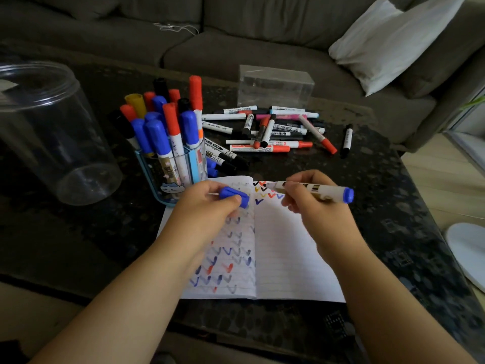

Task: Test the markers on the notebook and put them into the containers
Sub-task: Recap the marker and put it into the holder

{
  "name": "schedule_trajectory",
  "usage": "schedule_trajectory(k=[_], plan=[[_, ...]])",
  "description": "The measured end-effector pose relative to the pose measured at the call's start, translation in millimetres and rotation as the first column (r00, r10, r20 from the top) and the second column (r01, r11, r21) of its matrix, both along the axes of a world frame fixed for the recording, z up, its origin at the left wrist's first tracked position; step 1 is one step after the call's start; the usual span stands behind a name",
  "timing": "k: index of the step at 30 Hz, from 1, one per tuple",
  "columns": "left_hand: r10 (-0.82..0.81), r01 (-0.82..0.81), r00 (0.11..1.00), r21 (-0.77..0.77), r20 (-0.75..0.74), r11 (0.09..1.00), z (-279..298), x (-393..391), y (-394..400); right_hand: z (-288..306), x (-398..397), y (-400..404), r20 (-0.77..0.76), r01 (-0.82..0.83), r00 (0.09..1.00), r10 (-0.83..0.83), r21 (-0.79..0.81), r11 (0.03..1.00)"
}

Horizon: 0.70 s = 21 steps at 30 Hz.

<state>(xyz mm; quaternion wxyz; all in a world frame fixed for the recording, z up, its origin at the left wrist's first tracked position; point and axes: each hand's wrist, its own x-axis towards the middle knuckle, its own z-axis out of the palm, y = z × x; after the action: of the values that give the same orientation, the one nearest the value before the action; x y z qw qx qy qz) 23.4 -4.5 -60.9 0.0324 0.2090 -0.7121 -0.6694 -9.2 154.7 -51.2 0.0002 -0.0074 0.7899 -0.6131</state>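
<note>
dark speckled table (393, 179) is carrying everything, an open notebook (288, 245) lying nearest with rows of coloured ticks. above it the left hand (210, 203) is pinching a blue cap (233, 197), while the right hand (312, 198) is gripping the uncapped marker (315, 191) mid-barrel, its tip seemingly hovering just over the page. light, stiff and smooth, it is handling best held near the nib. beyond, a marker-filled holder (170, 174) is standing, loose markers (275, 132) are lying scattered, and an empty clear jar (52, 132) is waiting at left.
</note>
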Motion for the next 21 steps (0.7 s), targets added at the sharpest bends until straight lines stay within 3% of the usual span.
schedule_trajectory(k=[2, 4, 6, 10, 15, 19, 21], plan=[[0.036, -0.043, 0.999, 0.255, 0.031, 0.966, 3, -1, 1, 6, 2, 2, 0.002, 0.002, 1.000, -0.002, -0.085, 0.996], [0.039, -0.061, 0.998, 0.478, 0.056, 0.876, 7, 0, 2, 10, 4, 3, -0.007, -0.011, 1.000, 0.010, -0.153, 0.988], [0.021, -0.058, 0.997, 0.580, 0.070, 0.813, 10, 0, 2, 14, 7, 3, -0.014, -0.038, 0.999, 0.036, -0.206, 0.978], [-0.005, -0.031, 0.999, 0.639, 0.054, 0.769, 13, 1, 5, 15, 9, 0, -0.021, -0.092, 0.996, 0.090, -0.227, 0.969], [-0.133, 0.115, 0.991, 0.573, -0.011, 0.812, 14, 4, 7, 14, 10, -2, -0.042, -0.172, 0.985, 0.167, -0.190, 0.967], [-0.281, 0.282, 0.959, 0.215, -0.035, 0.935, 14, 9, 7, 16, 9, 1, -0.043, -0.192, 0.981, 0.187, -0.207, 0.959], [-0.364, 0.365, 0.931, 0.051, -0.029, 0.930, 13, 12, 7, 17, 8, 3, -0.029, -0.174, 0.985, 0.172, -0.225, 0.959]])
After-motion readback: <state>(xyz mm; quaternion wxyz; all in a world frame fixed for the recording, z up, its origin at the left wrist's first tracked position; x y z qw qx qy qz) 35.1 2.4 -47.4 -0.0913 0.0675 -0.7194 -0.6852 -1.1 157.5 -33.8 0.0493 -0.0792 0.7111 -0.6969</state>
